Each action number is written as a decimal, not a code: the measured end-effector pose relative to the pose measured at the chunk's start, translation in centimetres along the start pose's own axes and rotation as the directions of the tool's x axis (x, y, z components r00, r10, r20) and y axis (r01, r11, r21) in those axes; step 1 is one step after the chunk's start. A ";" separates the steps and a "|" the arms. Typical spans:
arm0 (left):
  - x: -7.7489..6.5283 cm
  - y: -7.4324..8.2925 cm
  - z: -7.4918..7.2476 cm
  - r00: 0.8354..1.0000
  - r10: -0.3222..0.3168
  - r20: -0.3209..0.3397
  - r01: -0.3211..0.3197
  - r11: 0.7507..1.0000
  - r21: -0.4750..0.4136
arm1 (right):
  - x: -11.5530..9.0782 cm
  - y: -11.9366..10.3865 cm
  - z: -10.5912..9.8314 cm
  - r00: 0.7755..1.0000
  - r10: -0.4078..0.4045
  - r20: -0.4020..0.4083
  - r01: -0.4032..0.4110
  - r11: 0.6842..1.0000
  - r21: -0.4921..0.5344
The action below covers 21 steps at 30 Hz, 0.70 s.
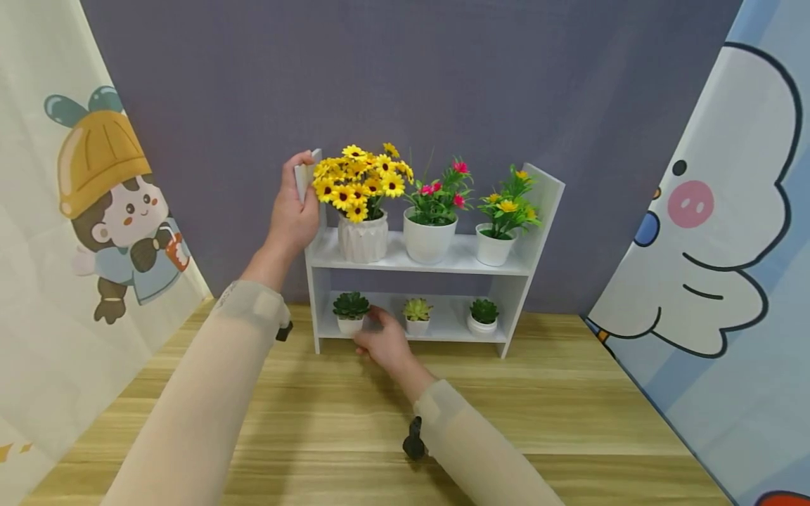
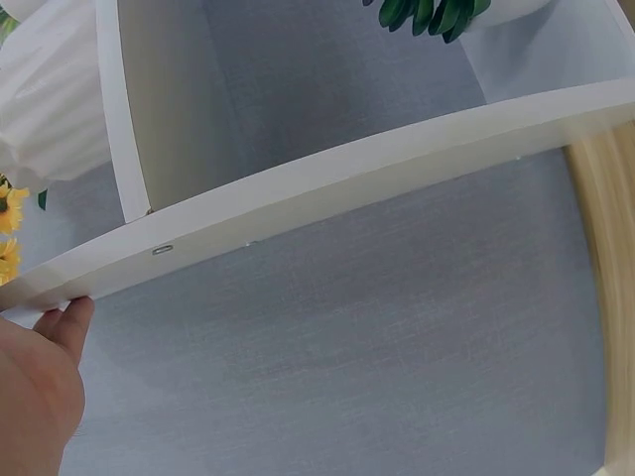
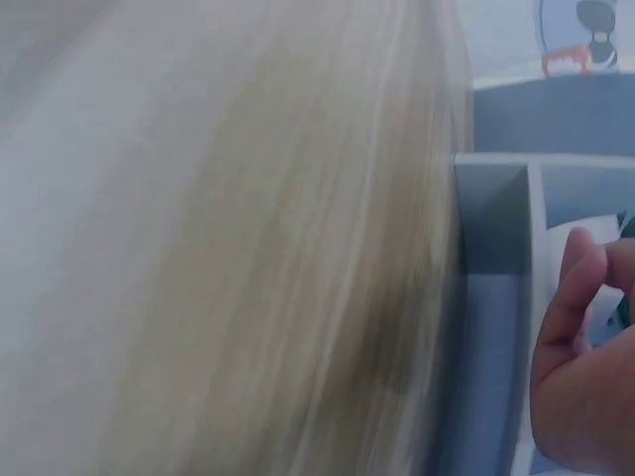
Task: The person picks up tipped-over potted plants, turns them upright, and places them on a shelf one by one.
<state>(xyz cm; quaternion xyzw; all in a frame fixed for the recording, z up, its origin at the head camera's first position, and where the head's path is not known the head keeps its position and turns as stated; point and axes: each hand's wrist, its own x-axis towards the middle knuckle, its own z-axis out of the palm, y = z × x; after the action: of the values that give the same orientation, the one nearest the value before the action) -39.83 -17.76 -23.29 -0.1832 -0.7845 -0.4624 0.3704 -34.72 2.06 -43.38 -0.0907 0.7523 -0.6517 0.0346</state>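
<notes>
My left hand (image 1: 296, 211) grips the upper end of the left side panel of a white two-tier shelf (image 1: 411, 266); in the left wrist view its fingertips (image 2: 74, 322) press on the panel's outer face. On the lower tier, my right hand (image 1: 387, 346) is at the right side of a dark green succulent (image 1: 351, 305) in a small white pot (image 1: 350, 326). The right wrist view shows bent fingers (image 3: 575, 297) in front of this white pot (image 3: 558, 243); whether they pinch it is unclear. A light green succulent (image 1: 418, 309) stands right of that hand.
Another dark succulent (image 1: 484, 311) sits at the lower tier's right. The upper tier bears yellow daisies (image 1: 361, 184), a pot with pink flowers (image 1: 430, 235) and a plant with yellow blooms (image 1: 506, 205). The shelf stands on a wooden table (image 1: 544, 407) before a grey curtain (image 1: 411, 77).
</notes>
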 end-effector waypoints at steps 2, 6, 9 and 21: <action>0.0 -0.1 0.0 1.000 -0.001 -0.001 0.001 1.000 -0.001 | -0.7 -0.2 -0.1 1.000 -0.006 -0.014 0.006 1.000 -0.021; 0.1 -0.2 0.0 1.000 -0.003 0.003 0.003 1.000 0.010 | -2.7 -0.7 -0.9 1.000 -0.010 -0.003 0.010 0.997 -0.076; 0.0 -0.2 -0.2 1.000 -0.009 0.015 0.009 1.000 0.015 | -4.7 -1.1 -1.7 0.998 -0.029 0.049 0.033 0.995 -0.093; -3.1 -0.8 -4.2 0.987 -0.002 0.160 0.005 1.000 -0.020 | -10.2 -1.7 -7.1 0.984 -0.095 0.148 0.123 0.973 -0.193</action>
<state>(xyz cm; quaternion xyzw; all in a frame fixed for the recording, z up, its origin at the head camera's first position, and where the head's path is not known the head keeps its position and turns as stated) -36.57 -21.64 -24.84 -0.2220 -0.8074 -0.4547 0.3034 -25.74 10.63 -41.33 -0.1798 0.8041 -0.5651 0.0415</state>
